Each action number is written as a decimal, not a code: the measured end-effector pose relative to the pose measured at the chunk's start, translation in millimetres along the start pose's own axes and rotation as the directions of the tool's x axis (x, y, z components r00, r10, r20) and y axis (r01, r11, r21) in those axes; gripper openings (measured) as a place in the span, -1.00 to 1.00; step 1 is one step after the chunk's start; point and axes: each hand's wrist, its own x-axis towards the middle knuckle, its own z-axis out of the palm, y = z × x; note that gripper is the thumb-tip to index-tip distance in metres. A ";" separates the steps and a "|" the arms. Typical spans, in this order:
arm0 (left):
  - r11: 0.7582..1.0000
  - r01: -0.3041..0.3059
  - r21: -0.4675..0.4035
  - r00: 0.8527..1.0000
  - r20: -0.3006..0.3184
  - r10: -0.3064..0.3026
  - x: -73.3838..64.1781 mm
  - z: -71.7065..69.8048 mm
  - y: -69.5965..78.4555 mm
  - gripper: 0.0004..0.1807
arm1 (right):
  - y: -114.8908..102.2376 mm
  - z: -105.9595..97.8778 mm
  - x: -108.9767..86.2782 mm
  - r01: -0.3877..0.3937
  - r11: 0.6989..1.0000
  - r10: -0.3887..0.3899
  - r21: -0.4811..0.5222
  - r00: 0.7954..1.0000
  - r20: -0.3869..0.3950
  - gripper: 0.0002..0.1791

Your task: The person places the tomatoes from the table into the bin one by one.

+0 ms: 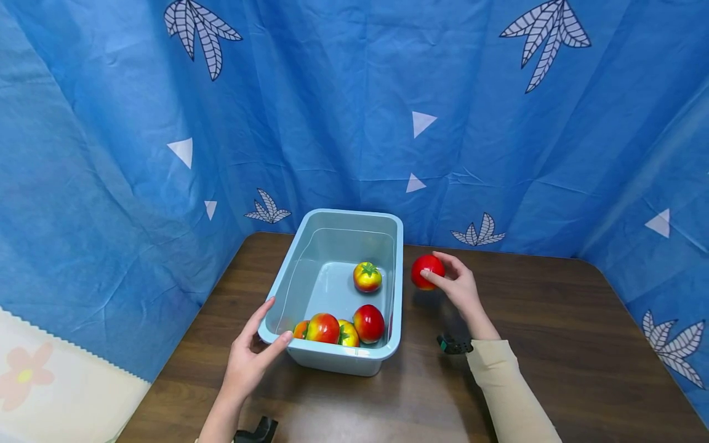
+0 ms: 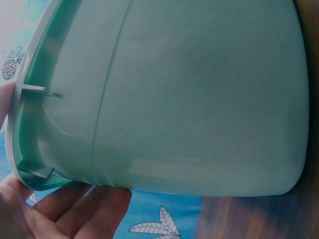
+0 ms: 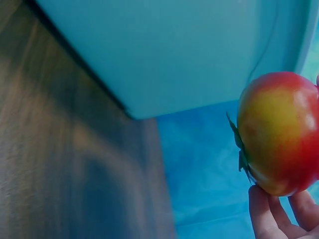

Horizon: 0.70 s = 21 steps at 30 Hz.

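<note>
Off the right side of a light blue plastic bin (image 1: 399, 271), my right hand (image 1: 461, 289) holds a red tomato (image 1: 423, 272) between thumb and fingers, above the table. In the right wrist view this tomato (image 3: 281, 132) shows a yellow patch and green leaves at its stem end. My left hand (image 1: 246, 362) grips the bin's near left corner, and its fingers (image 2: 94, 206) curl beneath the rim in the left wrist view. Inside the bin, one red-yellow tomato (image 1: 367, 277) sits toward the right. Several more, including a deep red one (image 1: 368, 323), lie along the near wall, partly hidden by it.
The bin stands on a dark wooden table (image 1: 554, 344). A blue curtain (image 1: 354, 111) with leaf and triangle prints hangs behind and at both sides. Pale flowered cloth (image 1: 66, 381) shows at the lower left. Each wrist wears a small black device (image 1: 455, 344).
</note>
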 end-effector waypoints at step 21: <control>1.000 0.018 -0.002 1.000 0.003 -0.018 -0.4 -1.0 1.7 -0.31 | -48.1 -3.0 -13.7 0.090 0.995 -0.091 0.034 0.996 0.023 -0.24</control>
